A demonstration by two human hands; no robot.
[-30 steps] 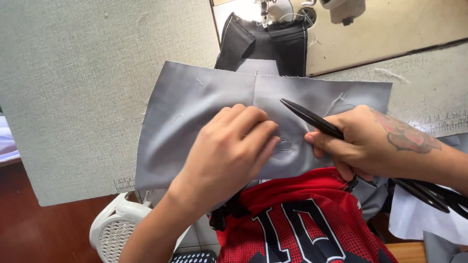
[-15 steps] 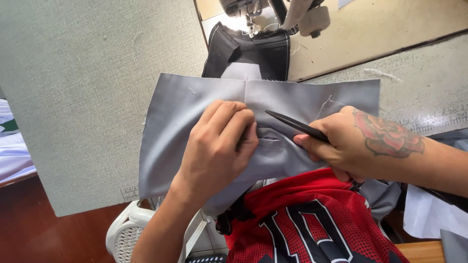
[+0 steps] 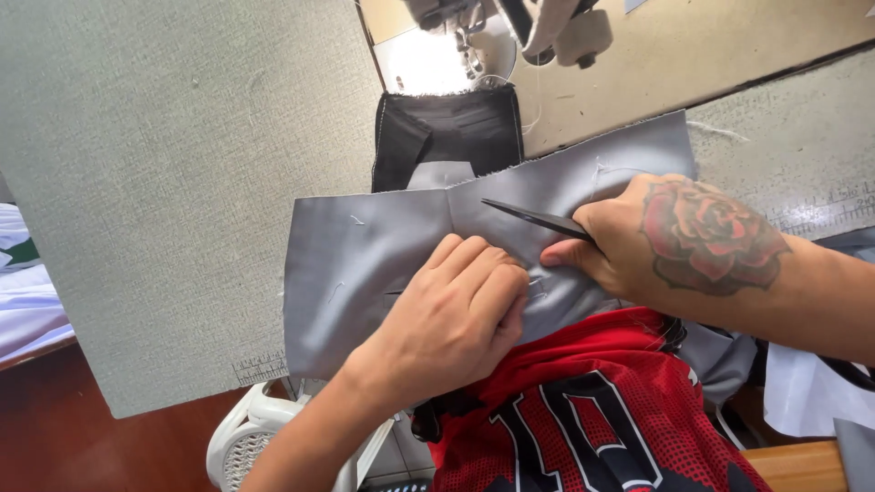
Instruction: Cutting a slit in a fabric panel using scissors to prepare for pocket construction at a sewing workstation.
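At nine o'clock of the view, white cloth (image 3: 27,292) is lying beyond the edge of the grey textured tabletop (image 3: 164,164), which is filling the left half. A white plastic chair (image 3: 246,437) is showing at seven o'clock, below the tabletop's edge.

Near the centre, a grey fabric panel (image 3: 355,264) is lying flat on the tabletop, its lower edge hanging over toward the person's lap. The left hand (image 3: 451,314) is pressing down on the panel with its fingers curled and held together, knuckles up, gripping nothing but flattening the cloth beneath it.

At twelve o'clock of the panel, a folded black fabric piece (image 3: 447,137) is sitting partly under the grey one, and above it a sewing machine (image 3: 510,27) is standing on a tan surface.

At three o'clock of the left hand, the right hand (image 3: 665,241), bearing a rose tattoo, is closed around a pair of black scissors (image 3: 533,217), whose blades are lying together and pointing toward ten o'clock across the panel. Thumb and fingers are wrapping the handles, which are hidden.

At six o'clock, a red jersey (image 3: 592,410) is covering the person's torso.
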